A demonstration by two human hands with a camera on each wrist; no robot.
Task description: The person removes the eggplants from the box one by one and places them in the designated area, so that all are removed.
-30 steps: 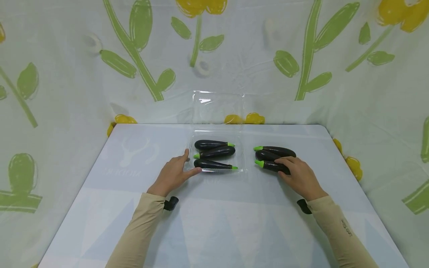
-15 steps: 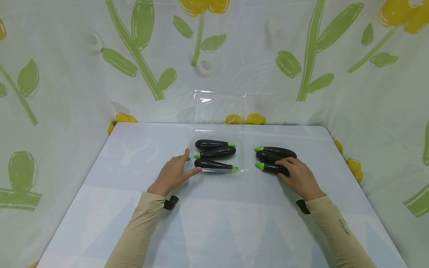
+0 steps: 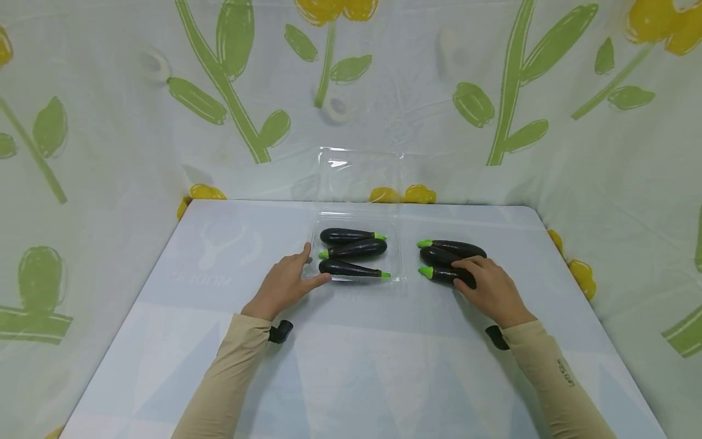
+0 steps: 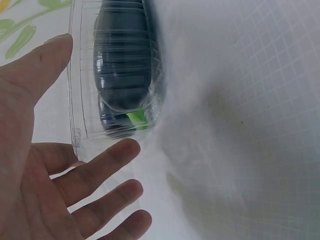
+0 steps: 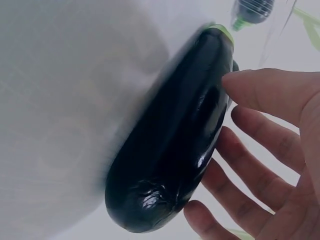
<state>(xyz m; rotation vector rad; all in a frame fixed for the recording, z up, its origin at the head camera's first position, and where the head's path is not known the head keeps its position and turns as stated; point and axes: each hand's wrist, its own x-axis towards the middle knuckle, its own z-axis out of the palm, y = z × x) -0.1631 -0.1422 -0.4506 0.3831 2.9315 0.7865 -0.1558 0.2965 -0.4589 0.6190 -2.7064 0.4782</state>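
Apparently steadying container (image 3: 400, 253) of three eggplants (image 3: 356, 249) with left hand (image 3: 281, 288) spread at its corner. Gripping nearest loose eggplant (image 3: 443, 274), on table (image 3: 356, 366) beside container, with right hand (image 3: 493, 294) narrowed round it, presumably for control.

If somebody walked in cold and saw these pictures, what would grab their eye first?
Probably the glossy dark eggplants with bright green stem ends, three inside a clear container with its lid raised at the back, and three more on the table to its right. Next, the right hand on the nearest of those loose ones, and the left hand at the container's left side. Behind everything hangs cloth with big yellow flowers.
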